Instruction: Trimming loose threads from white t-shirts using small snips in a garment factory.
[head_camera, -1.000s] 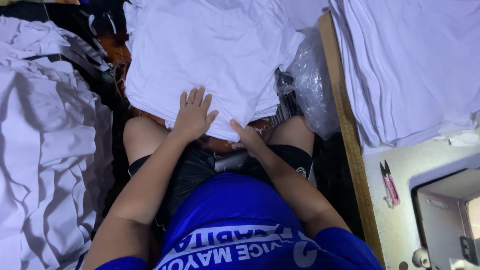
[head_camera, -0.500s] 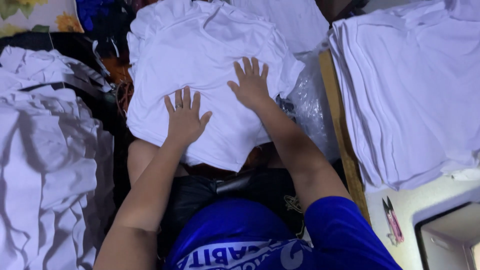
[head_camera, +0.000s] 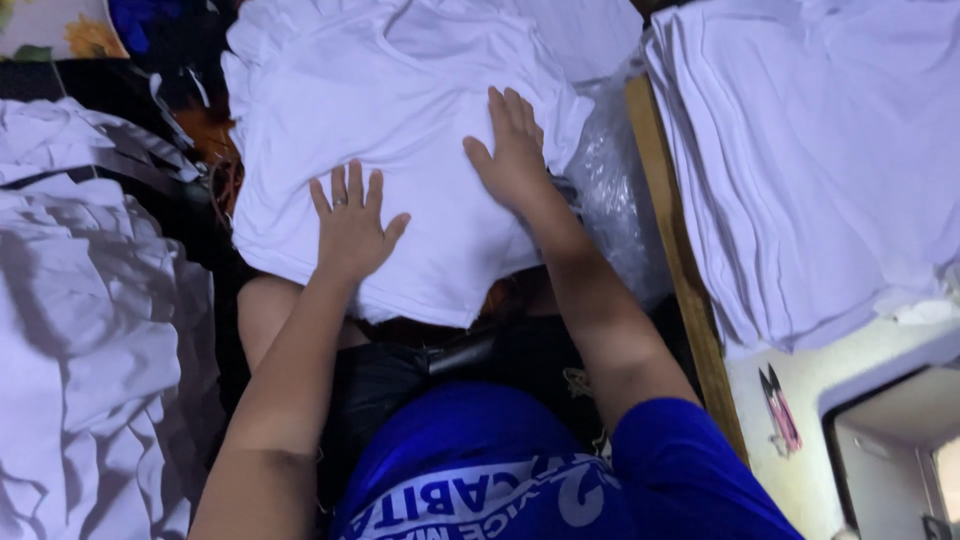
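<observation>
A white T-shirt (head_camera: 400, 110) lies spread flat on top of a pile in front of my knees. My left hand (head_camera: 352, 222) rests palm down on its lower left part, fingers spread, a ring on one finger. Palm down as well, my right hand (head_camera: 513, 150) presses the shirt's right side near the sleeve edge. Neither hand holds anything. I am seated, in a blue shirt and black shorts, and the shirt's lower hem hangs over my lap.
A heap of crumpled white garments (head_camera: 90, 340) fills the left. A tall stack of folded white shirts (head_camera: 820, 170) sits on a table with a wooden edge (head_camera: 680, 260). Clear plastic wrap (head_camera: 615, 190) lies beside the pile. Small pink-handled snips (head_camera: 780, 410) lie on the table.
My right hand left my lap, reached onto the shirt and slid to its right side. My left hand moved up a little on the shirt. The view tilted toward the pile.
</observation>
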